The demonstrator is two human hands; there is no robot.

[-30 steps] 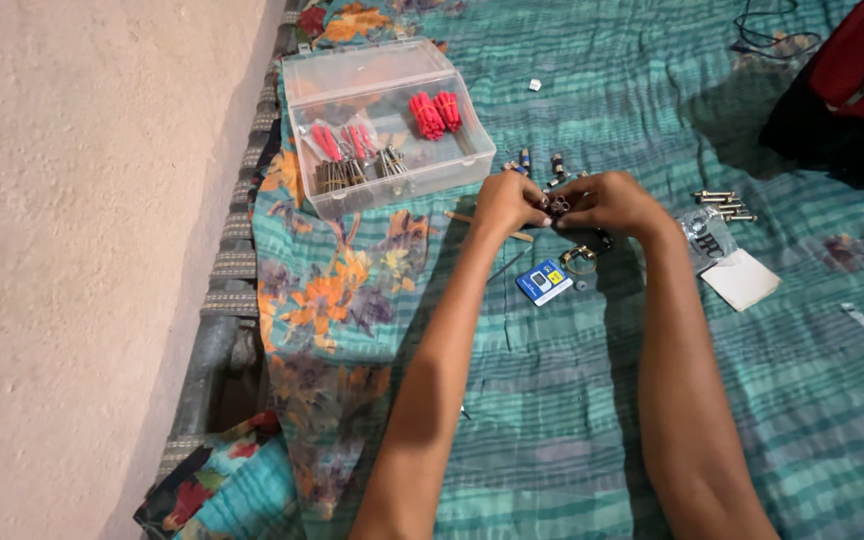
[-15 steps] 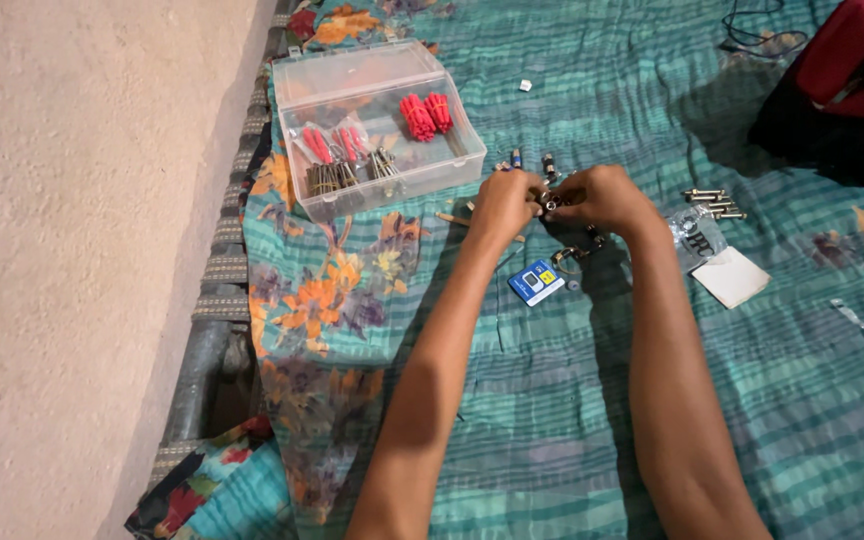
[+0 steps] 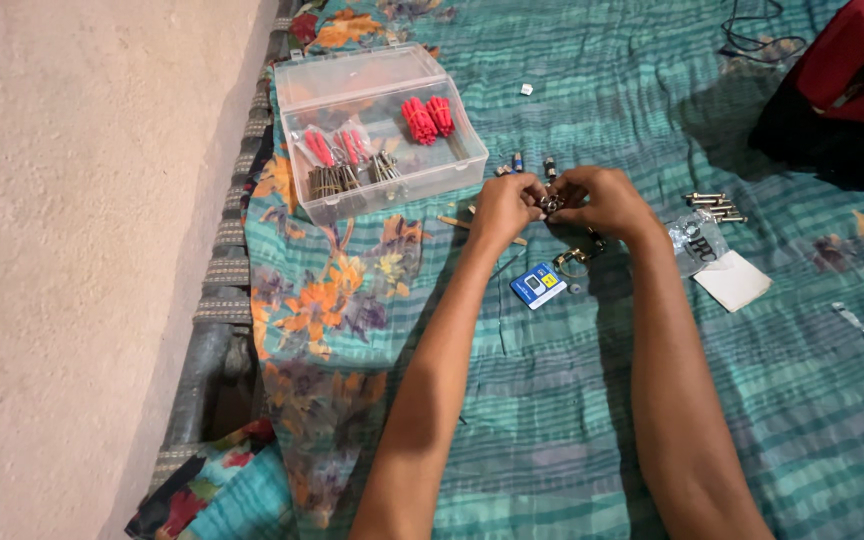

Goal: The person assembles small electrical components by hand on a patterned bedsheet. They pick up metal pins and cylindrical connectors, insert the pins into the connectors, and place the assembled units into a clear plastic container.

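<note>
Both hands, left hand (image 3: 504, 205) and right hand (image 3: 602, 200), pinch one small metal fitting (image 3: 552, 204) mid-bedspread (image 3: 572, 420); loose bolts (image 3: 714, 207) wait toward right edge, unassembled.

Small metal part (image 3: 551, 204), dull grey w/ slight shine, pinched between left hand (image 3: 508, 206) & right hand (image 3: 607, 200). Clear plastic box (image 3: 384, 128), glossy, smooth walls; inside, red plastic plugs (image 3: 428, 118), matt, plus dark metal screws (image 3: 352, 178). Loose metal bolts (image 3: 714, 207), silvery, semi-gloss. Bed sheet (image 3: 572, 400): woven cloth, teal striped w/ floral print, matt, creased. Blue card (image 3: 538, 286), glossy. White paper piece (image 3: 733, 280), matt. Floor (image 3: 72, 250): rough, grainy, matt.
</note>
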